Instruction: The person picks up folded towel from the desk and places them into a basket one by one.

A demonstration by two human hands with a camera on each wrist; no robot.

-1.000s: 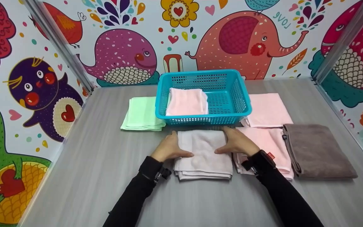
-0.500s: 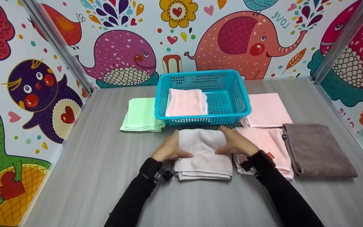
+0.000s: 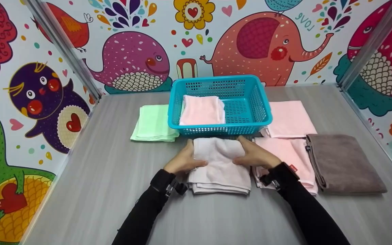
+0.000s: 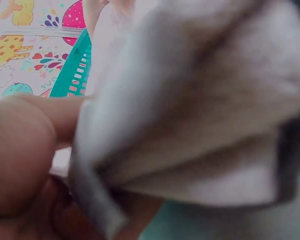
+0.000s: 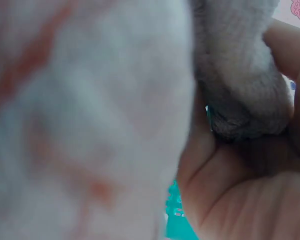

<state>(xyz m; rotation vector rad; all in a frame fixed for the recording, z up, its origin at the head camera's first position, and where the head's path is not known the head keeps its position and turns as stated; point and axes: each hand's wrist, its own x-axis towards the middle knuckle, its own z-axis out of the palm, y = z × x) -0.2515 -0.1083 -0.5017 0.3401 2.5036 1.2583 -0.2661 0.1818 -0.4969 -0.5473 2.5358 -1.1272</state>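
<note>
A folded pale grey towel (image 3: 220,170) lies in front of the blue-green basket (image 3: 218,129). My left hand (image 3: 184,160) grips its left side, with the thumb on top and the other fingers largely hidden under or behind it. At the right side, my right hand (image 3: 256,153) holds the towel in the same way. Close up in the left wrist view, the towel (image 4: 190,115) hangs in blurred folds between thumb and fingers. The right wrist view shows the towel's thick folded edge (image 5: 245,85) in the grasp of the right hand (image 5: 250,195).
Inside the basket, a folded pink towel (image 3: 201,110) sits at the left. A green towel (image 3: 153,124) lies left of it. Two pink towels (image 3: 289,119) and a brown towel (image 3: 347,163) lie to the right. Printed walls (image 3: 196,44) bound the grey tabletop (image 3: 107,153).
The far part of the grey towel has risen slightly and buckled into a fold between the hands. Both hands keep nearly the same place. Basket and other towels have not moved.
</note>
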